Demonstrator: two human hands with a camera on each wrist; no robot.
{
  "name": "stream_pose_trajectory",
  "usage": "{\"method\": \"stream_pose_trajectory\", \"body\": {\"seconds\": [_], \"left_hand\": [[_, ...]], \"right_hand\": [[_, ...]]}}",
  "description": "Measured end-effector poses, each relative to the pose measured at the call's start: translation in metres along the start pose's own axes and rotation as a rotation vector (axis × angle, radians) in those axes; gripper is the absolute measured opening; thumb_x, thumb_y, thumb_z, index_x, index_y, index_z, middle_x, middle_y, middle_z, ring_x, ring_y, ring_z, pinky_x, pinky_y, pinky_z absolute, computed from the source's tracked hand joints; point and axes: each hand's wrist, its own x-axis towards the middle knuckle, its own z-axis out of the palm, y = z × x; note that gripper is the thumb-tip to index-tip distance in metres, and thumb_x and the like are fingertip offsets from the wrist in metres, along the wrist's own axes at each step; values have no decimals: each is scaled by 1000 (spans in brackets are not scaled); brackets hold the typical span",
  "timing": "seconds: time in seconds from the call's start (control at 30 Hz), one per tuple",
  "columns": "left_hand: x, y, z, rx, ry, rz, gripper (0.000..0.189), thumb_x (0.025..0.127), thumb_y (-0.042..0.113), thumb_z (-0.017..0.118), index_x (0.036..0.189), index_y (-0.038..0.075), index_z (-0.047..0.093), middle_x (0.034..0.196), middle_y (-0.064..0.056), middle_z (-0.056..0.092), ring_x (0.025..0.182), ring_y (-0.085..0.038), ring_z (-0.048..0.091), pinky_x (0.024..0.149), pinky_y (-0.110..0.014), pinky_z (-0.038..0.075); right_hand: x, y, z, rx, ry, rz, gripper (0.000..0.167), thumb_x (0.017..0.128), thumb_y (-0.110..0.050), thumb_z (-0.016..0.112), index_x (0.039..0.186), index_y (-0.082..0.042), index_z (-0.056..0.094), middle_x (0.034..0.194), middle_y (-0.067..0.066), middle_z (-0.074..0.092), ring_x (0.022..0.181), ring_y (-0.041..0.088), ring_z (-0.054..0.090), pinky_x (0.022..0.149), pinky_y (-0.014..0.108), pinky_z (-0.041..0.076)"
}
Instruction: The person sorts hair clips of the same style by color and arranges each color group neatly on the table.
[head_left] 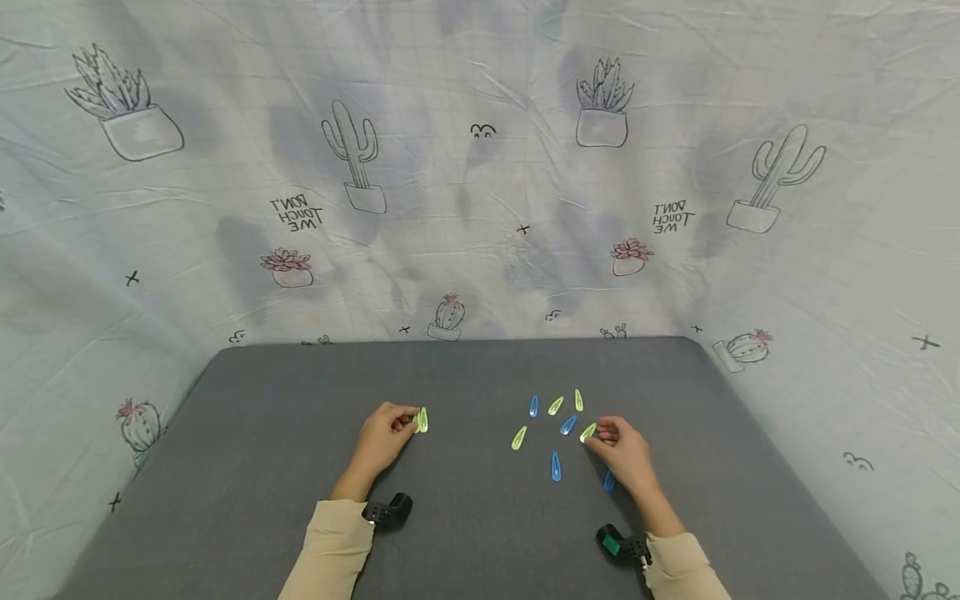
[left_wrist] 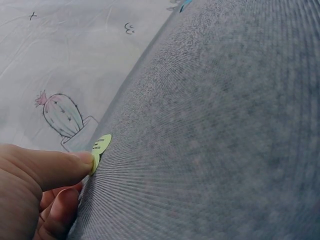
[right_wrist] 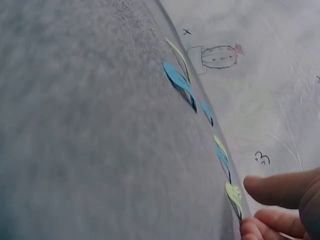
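My left hand (head_left: pixel 385 433) is at the left of the loose group, its thumb and finger pinching a yellow-green snap hair clip (left_wrist: pixel 95 162). Right beside that clip lies another yellow-green hair clip (head_left: pixel 423 419), partly overlapping it. My right hand (head_left: pixel 626 454) is at the right side of the group, close to a yellow-green hair clip (head_left: pixel 588 432). In the right wrist view its thumb (right_wrist: pixel 275 189) stands apart from the fingers, with the near clip (right_wrist: pixel 233 197) just beyond them. Part of a blue hair clip (head_left: pixel 609 481) shows beside the right hand.
Between the hands several more clips lie scattered, among them a blue one (head_left: pixel 556 466), a blue one (head_left: pixel 568 425) and a yellow-green one (head_left: pixel 519 437). They rest on a grey cloth-covered table (head_left: pixel 465 533). A cactus-print sheet (head_left: pixel 465 183) hangs behind it.
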Motion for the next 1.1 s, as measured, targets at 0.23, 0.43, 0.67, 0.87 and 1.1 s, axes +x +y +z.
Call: {"method": "stream_pose_trajectory", "body": {"seconds": [0.23, 0.43, 0.67, 0.87, 1.1], "left_hand": [[0, 0, 0, 1, 3, 3, 21, 82, 7, 72, 103, 6, 73, 85, -4, 58, 72, -11, 50, 66, -26, 41], [0, -1, 0, 1, 5, -1, 21, 82, 7, 72, 103, 6, 73, 85, -4, 58, 72, -11, 50, 66, -26, 42], [1, -1, 0, 4, 0, 0, 21, 82, 7, 72, 103, 6, 73, 85, -4, 58, 72, -11, 49, 66, -26, 41], [1, 0, 0, -4, 2, -6, 21, 82, 7, 72, 103, 5, 73, 85, -5, 58, 72, -12, 50, 66, -26, 41], [1, -1, 0, 8, 3, -6, 21, 82, 7, 72, 102, 6, 73, 85, -5, 58, 73, -12, 51, 67, -26, 42]], "right_hand": [[1, -11, 5, -61, 52, 51, 35, 81, -16, 73, 106, 6, 59, 97, 19, 64, 88, 30, 61, 80, 45, 47], [6, -18, 6, -112, 48, 70, 34, 80, -15, 73, 101, 7, 59, 89, 18, 62, 79, 28, 59, 72, 44, 47], [13, -23, 2, -152, 23, 109, 34, 75, -9, 75, 100, 9, 61, 82, 15, 61, 73, 26, 56, 68, 42, 46], [14, -21, 1, -113, 31, 140, 35, 75, -7, 73, 105, 9, 64, 86, 15, 65, 76, 26, 59, 69, 40, 47], [11, -12, 1, 19, 40, 158, 35, 79, -5, 67, 112, 6, 65, 93, 18, 66, 83, 28, 61, 74, 40, 48]]}}
